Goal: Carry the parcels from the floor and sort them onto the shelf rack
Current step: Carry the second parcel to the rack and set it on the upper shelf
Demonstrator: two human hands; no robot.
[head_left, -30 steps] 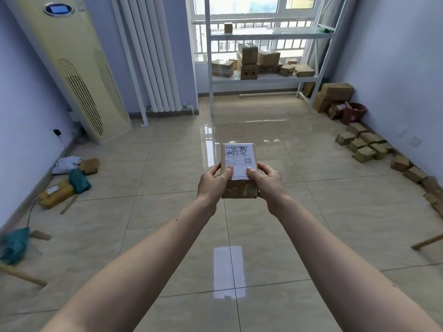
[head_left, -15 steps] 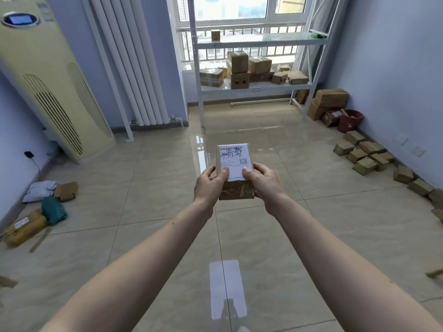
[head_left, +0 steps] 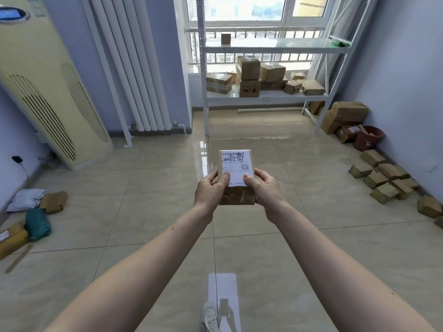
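Note:
I hold a small brown parcel point(head_left: 236, 164) with a white shipping label out in front of me at chest height. My left hand point(head_left: 209, 190) grips its left side and my right hand point(head_left: 264, 190) grips its right side, thumbs on the label. The white shelf rack point(head_left: 266, 98) stands straight ahead against the window. Its lower shelf carries several cardboard boxes point(head_left: 249, 74); one small box point(head_left: 225, 39) sits on the upper shelf.
Several small parcels point(head_left: 383, 179) lie along the right wall, with bigger boxes point(head_left: 346, 116) and a red bucket point(head_left: 368, 141) beyond. Soft bags and parcels point(head_left: 36, 212) lie at the left wall beside a tall air conditioner point(head_left: 45, 97). My shoe point(head_left: 209, 317) shows below.
The shelf rack has grown larger and closer as I walk toward it. The parcel stays gripped in both hands, held the same way.

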